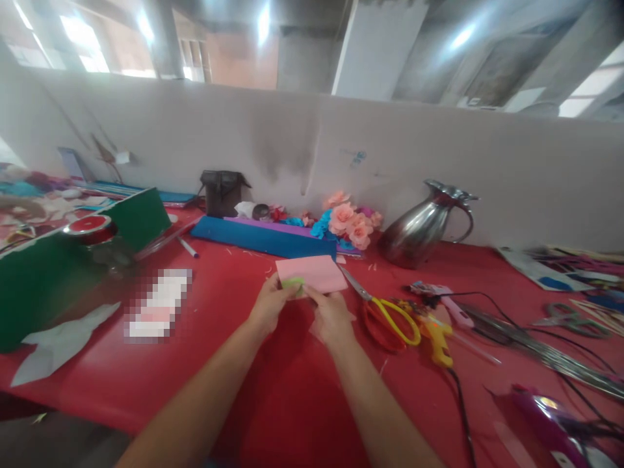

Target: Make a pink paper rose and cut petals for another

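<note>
Pink paper [314, 270] is pinched along its near edge by both hands over a red worktop [214, 377], the left hand [267, 307] at the near left corner and the right hand [335, 317] closer to the middle. A small green piece [292, 284] shows at the fingertips, against the paper. Just to the right lie scissors [374, 301] with yellow and red handles, then a yellow glue gun [440, 341]. Beyond the paper are a blue sheet [263, 239], peach flowers [342, 218] and, near the wall [195, 123], a metal jug [419, 227].
</note>
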Demonstrator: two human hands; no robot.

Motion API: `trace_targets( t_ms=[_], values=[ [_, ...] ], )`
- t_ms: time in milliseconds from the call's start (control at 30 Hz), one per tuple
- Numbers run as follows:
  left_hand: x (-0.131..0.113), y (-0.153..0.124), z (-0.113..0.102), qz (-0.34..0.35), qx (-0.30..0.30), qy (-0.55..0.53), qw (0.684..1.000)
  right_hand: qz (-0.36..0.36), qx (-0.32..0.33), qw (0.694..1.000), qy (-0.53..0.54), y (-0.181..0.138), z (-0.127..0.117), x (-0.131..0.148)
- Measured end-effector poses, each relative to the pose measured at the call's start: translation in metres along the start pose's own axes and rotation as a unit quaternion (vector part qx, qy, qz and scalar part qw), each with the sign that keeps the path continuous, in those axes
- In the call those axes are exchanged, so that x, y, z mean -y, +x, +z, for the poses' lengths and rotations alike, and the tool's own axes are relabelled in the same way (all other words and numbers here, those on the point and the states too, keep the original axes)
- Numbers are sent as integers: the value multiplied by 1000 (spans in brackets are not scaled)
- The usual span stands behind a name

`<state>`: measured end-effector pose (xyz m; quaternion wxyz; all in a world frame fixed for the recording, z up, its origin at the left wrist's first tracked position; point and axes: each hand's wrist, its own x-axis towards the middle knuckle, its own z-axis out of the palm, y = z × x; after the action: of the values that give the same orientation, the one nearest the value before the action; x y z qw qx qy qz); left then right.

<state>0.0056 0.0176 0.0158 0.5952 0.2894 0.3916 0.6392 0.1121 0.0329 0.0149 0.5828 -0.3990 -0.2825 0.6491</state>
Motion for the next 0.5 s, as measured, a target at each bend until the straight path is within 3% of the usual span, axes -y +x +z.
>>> trace_targets(
  t_ms=[233, 333, 400, 433, 500],
  values=[
    [7, 8, -8, 15, -25, 7, 1000, -14, -10, 990, -138, 3, -3, 2],
    [8, 12, -13, 22, -32, 2, 999, -14, 42, 960, -275, 3, -14, 21],
    [8, 14, -16, 13, -48, -3, 999, -50, 71, 909, -407, 2, -30, 42],
    [8, 15, -17, 7, -56, -5, 998, -85, 54, 870, -483, 1, -41, 55],
    [9, 16, -20, -2, -65, -5, 998, -115, 4, 753, -648, -1, -64, 78]
  ],
)
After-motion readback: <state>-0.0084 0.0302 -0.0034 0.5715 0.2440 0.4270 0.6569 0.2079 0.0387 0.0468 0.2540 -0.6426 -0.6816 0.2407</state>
